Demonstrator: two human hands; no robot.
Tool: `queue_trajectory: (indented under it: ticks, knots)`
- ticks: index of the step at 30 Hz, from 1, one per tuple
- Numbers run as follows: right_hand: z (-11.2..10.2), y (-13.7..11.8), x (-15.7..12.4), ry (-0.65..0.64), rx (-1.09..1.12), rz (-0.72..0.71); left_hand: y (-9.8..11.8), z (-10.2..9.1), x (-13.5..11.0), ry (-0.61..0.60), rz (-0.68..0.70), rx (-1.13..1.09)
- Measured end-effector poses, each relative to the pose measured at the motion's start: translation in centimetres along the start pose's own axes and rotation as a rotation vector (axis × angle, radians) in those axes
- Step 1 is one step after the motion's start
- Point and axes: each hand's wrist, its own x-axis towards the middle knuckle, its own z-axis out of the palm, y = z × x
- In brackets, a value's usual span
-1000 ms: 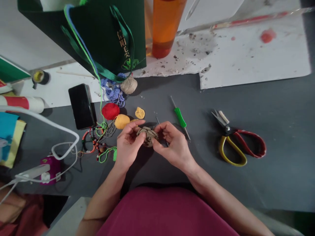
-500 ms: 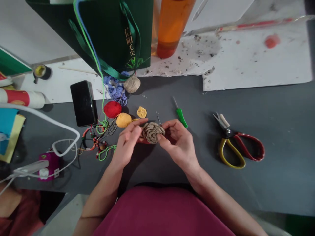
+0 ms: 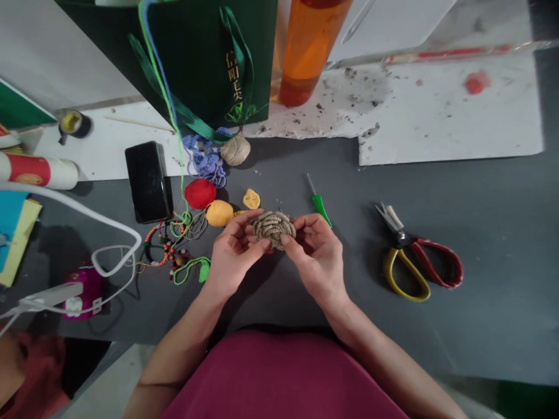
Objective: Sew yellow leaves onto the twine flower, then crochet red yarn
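A greyish-brown crocheted flower [image 3: 274,227] with ruffled, layered petals is held between both hands above the dark table. My left hand [image 3: 233,247] grips its left edge, thumb on the near side and fingers behind. On the other side, my right hand [image 3: 318,250] pinches the right edge, with the thumb pressed on the near petals. A green-handled tool [image 3: 320,205] with a thin metal shaft lies just beyond my right hand. Beyond the left fingers are a yellow crocheted piece [image 3: 251,199], a yellow yarn ball [image 3: 219,213] and a red yarn ball [image 3: 200,193].
Scissors [image 3: 406,250] with yellow and red handles lie to the right. At left are a black phone [image 3: 147,181], beaded strings [image 3: 158,247] and a white cable [image 3: 109,221]. A green paper bag [image 3: 183,64] and an orange bottle [image 3: 308,52] stand at the back. Another person's sleeve [image 3: 41,366] shows lower left.
The flower has tilted and its petals are spread wider. My left thumb has moved right onto its near edge. The view has shifted slightly.
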Motion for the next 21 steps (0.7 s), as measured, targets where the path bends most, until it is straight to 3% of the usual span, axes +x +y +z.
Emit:
queue_trajectory:
  ticks: [10,16,21]
  knots:
    - [0.18,-0.37,-0.06,-0.093,-0.038,-0.023,-0.07,-0.28,0.06,-0.009,-0.002,0.075]
    - [0.35,-0.11,-0.07,-0.046,-0.143,-0.020,0.30,-0.06,-0.36,-0.003,0.000,0.147]
    - [0.24,-0.15,0.01,-0.050,-0.080,-0.001,0.59,-0.21,-0.30,-0.057,-0.031,0.083]
